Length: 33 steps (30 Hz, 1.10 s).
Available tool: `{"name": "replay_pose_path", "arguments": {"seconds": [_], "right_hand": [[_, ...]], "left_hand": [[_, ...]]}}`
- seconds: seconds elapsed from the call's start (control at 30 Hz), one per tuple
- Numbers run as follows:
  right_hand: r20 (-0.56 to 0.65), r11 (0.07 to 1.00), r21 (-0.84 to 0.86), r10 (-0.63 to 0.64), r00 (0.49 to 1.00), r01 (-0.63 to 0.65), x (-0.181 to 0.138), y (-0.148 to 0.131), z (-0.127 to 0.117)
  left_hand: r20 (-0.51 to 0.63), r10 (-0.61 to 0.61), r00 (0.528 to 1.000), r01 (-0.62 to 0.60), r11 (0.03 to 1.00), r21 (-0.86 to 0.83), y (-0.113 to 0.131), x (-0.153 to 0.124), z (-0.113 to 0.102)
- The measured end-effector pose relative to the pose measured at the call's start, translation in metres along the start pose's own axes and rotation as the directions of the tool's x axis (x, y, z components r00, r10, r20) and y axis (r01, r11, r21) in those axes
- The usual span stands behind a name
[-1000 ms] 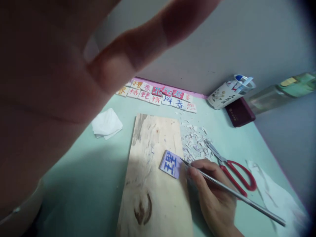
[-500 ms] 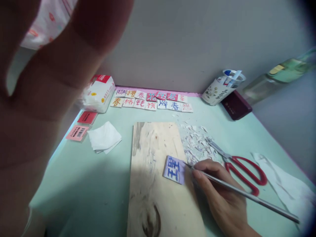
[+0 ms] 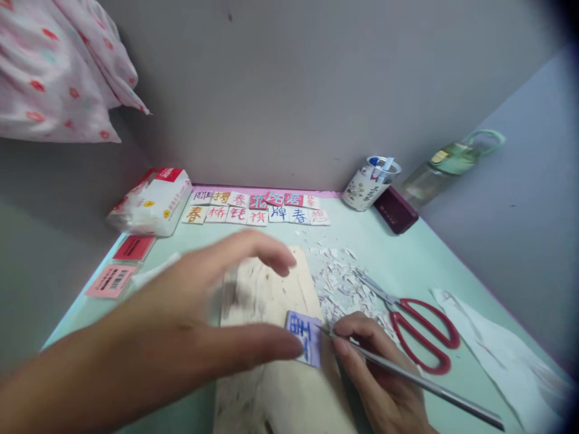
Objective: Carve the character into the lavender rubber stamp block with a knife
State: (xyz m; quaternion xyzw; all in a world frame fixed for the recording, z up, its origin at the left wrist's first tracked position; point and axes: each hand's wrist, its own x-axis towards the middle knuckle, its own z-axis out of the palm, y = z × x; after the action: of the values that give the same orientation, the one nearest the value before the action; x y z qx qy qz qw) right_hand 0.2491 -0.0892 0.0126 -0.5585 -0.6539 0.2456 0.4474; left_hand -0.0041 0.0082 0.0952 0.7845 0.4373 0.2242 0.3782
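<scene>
My left hand point(image 3: 199, 307) hovers over the wooden board point(image 3: 271, 374), fingers spread and open, its thumb tip next to a small pale-purple tile point(image 3: 304, 336) with blue characters. The hand holds nothing. My right hand point(image 3: 375, 374) grips a thin metal carving knife point(image 3: 416, 380) like a pen, its tip touching the tile's right edge. The tile lies on the board, partly hidden by my left thumb.
Red-handled scissors point(image 3: 418, 328) lie right of the board beside a pile of shavings point(image 3: 339, 283). Two rows of character tiles point(image 3: 257, 208) line the back edge. A tissue pack point(image 3: 151, 202), pink cards point(image 3: 122, 265), a cup point(image 3: 368, 184), a dark box point(image 3: 395, 211), a bottle point(image 3: 446, 163) and white paper point(image 3: 497, 343) surround them.
My left hand has dropped from right in front of the camera down to the board, beside the tile. The view has tilted upward. My right hand keeps the knife at the tile.
</scene>
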Motion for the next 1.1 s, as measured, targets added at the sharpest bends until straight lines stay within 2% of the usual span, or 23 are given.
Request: {"name": "replay_pose_path", "arguments": {"seconds": [0.1,0.17,0.2,0.4,0.53,0.73,1.1], "right_hand": [[0.022,1.000,-0.012,0.006,1.000,-0.005,-0.001,0.002,0.000],[0.034,1.000,-0.019,-0.019,0.999,0.020,0.001,0.002,0.000],[0.036,0.999,-0.023,-0.032,0.999,0.033,0.002,0.001,0.000],[0.042,0.998,-0.051,-0.042,0.998,0.044,0.004,0.001,0.002],[0.043,0.990,-0.070,-0.123,0.991,0.126,0.002,0.000,0.005],[0.010,0.974,-0.074,-0.213,0.977,0.213,0.006,0.003,0.013],[0.002,0.980,-0.077,-0.182,0.983,0.182,0.004,0.007,0.015]], "left_hand": [[0.220,0.062,0.973,-0.102,0.979,0.174,-0.004,0.010,0.024],[0.347,0.011,0.938,-0.116,0.952,0.282,-0.006,0.016,0.043],[0.359,-0.004,0.933,-0.115,0.944,0.310,-0.006,0.018,0.050],[0.399,-0.064,0.915,-0.077,0.942,0.326,-0.006,0.017,0.068],[0.358,-0.023,0.933,-0.093,0.949,0.302,-0.011,0.012,0.075],[0.358,-0.056,0.932,-0.051,0.958,0.284,-0.013,0.016,0.078],[0.365,-0.074,0.928,-0.031,0.961,0.273,-0.013,0.017,0.078]]}}
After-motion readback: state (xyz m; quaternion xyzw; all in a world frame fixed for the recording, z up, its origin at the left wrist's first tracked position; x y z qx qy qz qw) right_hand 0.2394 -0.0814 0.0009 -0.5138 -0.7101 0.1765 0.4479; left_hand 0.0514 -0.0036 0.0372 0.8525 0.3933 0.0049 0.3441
